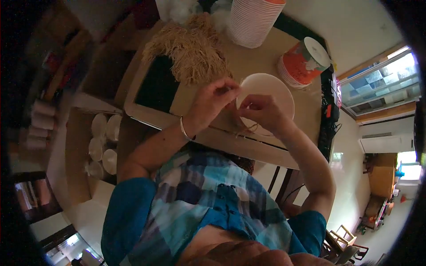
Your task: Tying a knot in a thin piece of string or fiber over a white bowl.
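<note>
A white paper tub [278,95] stands at the front of the table, its round mouth facing up. At its left edge, my left hand [213,103] is closed in a pinch; what sits between the fingertips is too small to make out. My right hand [265,113] reaches over the tub with thumb and fingers pinched together. A piece of tan twine [252,128] hangs below these fingers, and they seem to grip it. Behind my left hand lies a big loose heap of cut tan twine [191,48].
A tall stack of white tubs [254,24] rises at the back. Right of it stands a shorter stack of orange-and-green printed tubs [301,64]. On the left, an open cardboard box [80,146] holds several white tubs. A black strip with cables [329,111] edges the table's right side.
</note>
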